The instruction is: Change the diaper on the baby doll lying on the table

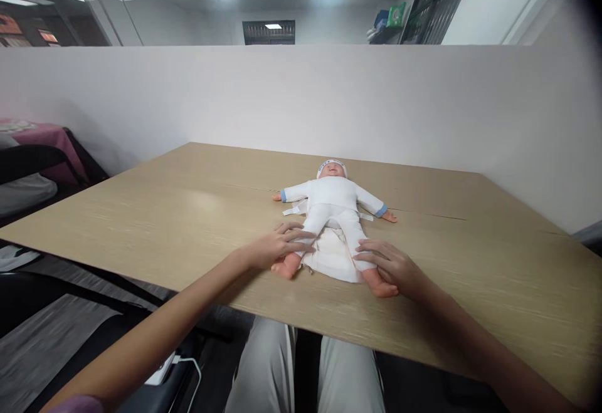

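Note:
A baby doll (333, 195) in a white top, white trousers and a white cap lies on its back, arms spread, head toward the far side. Beneath its hips and between its legs a white diaper (335, 257) is spread out, with tabs showing at both sides of the waist. My left hand (277, 245) rests on the doll's lower leg at the left, fingers stretched out over the trouser leg. On the other lower leg lies my right hand (390, 264), its fingers extended across the cloth. Both bare doll feet stick out below my hands.
The doll lies near the front edge of a wooden table (188, 212). A white partition wall (301, 99) stands behind it. At the lower left are a black chair (61, 287) and a white device with a cable (162, 369).

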